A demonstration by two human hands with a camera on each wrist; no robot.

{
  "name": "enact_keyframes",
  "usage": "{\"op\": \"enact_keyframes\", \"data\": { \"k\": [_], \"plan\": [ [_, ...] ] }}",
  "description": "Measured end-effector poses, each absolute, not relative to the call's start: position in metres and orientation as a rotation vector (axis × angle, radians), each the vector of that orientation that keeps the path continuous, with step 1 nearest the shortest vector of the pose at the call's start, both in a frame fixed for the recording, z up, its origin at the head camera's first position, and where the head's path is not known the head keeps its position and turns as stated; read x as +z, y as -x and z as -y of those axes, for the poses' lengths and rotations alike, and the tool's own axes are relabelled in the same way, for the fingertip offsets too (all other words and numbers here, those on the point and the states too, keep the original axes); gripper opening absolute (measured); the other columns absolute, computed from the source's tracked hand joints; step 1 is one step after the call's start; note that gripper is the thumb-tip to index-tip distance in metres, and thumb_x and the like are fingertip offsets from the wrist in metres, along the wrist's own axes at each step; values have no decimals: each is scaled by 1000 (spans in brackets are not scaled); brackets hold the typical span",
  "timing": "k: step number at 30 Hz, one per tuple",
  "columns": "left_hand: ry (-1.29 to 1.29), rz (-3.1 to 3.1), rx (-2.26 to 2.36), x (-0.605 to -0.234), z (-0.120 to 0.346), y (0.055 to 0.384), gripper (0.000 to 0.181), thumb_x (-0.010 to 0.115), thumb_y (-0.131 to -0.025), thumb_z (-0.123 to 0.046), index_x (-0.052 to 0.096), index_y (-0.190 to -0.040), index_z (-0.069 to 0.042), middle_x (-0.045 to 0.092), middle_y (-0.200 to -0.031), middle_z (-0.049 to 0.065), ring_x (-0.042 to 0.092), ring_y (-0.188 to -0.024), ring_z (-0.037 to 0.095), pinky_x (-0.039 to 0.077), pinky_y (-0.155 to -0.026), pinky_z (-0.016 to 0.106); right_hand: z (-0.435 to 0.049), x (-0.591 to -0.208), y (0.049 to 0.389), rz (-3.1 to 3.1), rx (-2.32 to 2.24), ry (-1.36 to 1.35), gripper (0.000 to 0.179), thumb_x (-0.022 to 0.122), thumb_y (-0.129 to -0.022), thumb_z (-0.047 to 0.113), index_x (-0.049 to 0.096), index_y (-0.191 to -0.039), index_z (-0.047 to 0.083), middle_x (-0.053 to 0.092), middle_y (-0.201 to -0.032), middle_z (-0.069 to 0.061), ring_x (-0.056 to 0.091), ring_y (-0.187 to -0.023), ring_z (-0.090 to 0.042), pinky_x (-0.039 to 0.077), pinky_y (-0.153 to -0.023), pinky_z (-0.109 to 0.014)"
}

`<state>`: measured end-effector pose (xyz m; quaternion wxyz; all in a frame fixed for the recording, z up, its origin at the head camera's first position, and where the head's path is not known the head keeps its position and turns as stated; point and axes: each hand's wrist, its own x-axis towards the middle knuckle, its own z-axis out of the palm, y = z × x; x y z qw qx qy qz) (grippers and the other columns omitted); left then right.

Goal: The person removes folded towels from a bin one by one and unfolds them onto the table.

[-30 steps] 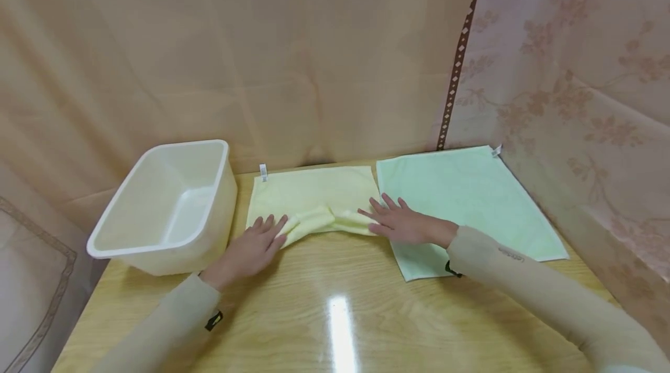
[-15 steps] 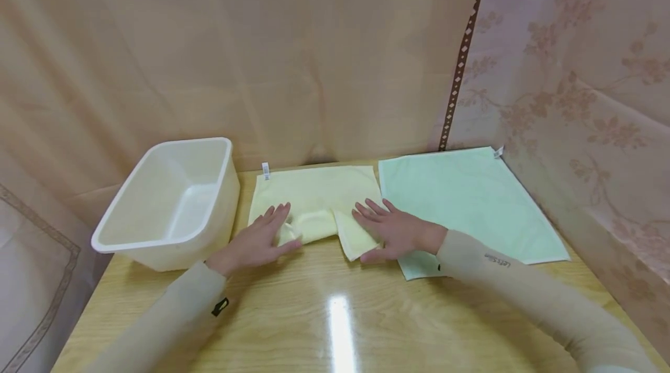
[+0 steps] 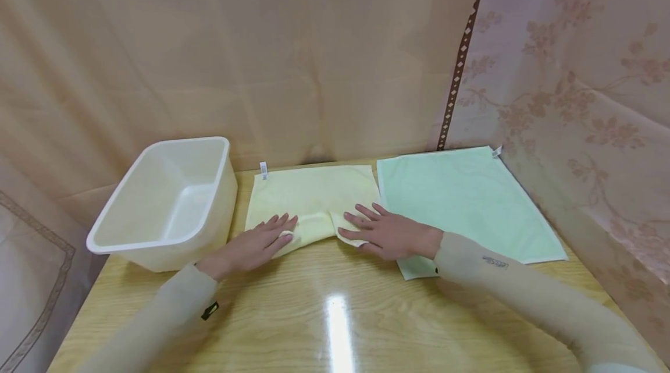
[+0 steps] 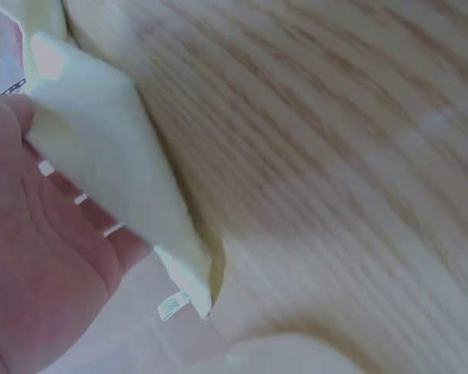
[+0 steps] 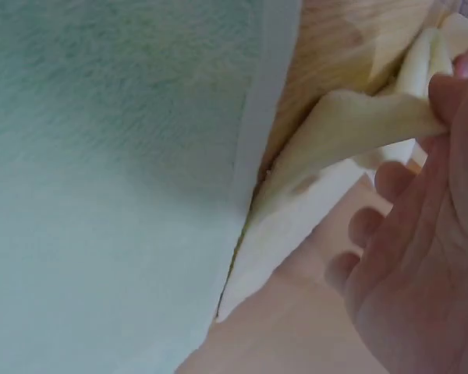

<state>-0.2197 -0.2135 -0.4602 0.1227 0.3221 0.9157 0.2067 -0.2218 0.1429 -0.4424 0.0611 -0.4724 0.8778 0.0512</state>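
Observation:
A pale yellow towel point(image 3: 314, 184) lies on the table with its near part folded over and rumpled in the middle. My left hand point(image 3: 248, 246) rests at the towel's near left side, its fingers extended over the cloth. On the near right side, my right hand point(image 3: 389, 235) touches the turned-up part with fingers spread. In the left wrist view, the thumb sits by the raised edge of the yellow towel point(image 4: 101, 140). The right wrist view has the thumb at the edge of the lifted yellow towel point(image 5: 343, 132); whether it pinches is unclear.
A mint green towel point(image 3: 455, 198) lies spread out to the right, partly under my right forearm. At the left stands a white plastic basin point(image 3: 226, 210). The wooden table point(image 3: 272, 315) ends at a beige curtain point(image 3: 293, 59) behind.
Both hands moved inward onto the yellow towel's near edge, then shifted slightly. The right near corner turned outward, then was tucked back under my right hand.

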Motion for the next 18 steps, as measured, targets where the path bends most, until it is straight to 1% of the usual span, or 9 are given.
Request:
{"op": "enact_keyframes", "data": {
  "k": [3, 6, 10, 13, 18],
  "plan": [
    [-931, -2613, 592, -456, 221, 211, 62, 28, -110, -52, 27, -162, -19, 20, -166, 13, 16, -152, 35, 16, -120, 57, -147, -436, 218, -2576, 35, 1443, 52, 36, -111, 38, 30, -161, 23, 16, -168, -13, 12, -152, -42, 17, -120, -58],
    [-979, -2575, 576, -454, 233, 199, 59, 29, -109, -53, 31, -161, -23, 21, -166, 12, 16, -152, 35, 15, -120, 57, -150, -433, 210, -2504, -108, 1418, 52, 33, -112, 39, 29, -162, 24, 14, -168, -13, 8, -153, -41, 15, -120, -56],
    [-1130, -2540, 577, -458, 249, 184, 50, 42, -109, -45, 46, -154, -23, 30, -162, 17, 20, -150, 41, 16, -118, 61, -157, -438, 197, -2427, -206, 1418, 53, 29, -112, 44, 27, -162, 28, 12, -168, -12, 6, -153, -40, 14, -121, -54],
    [-1235, -2527, 577, -462, 259, 178, 44, 50, -107, -38, 55, -148, -22, 35, -158, 22, 24, -148, 44, 18, -116, 64, -166, -443, 191, -2396, -201, 1468, 52, 31, -112, 43, 29, -161, 28, 15, -167, -16, 8, -152, -42, 16, -120, -57],
    [-1322, -2529, 554, -464, 272, 172, 39, 53, -106, -36, 61, -142, -23, 40, -155, 23, 30, -145, 46, 23, -112, 65, -180, -449, 188, -2400, -124, 1495, 50, 39, -111, 34, 31, -160, 29, 19, -166, -16, 13, -152, -42, 18, -118, -59]
  ]
}}
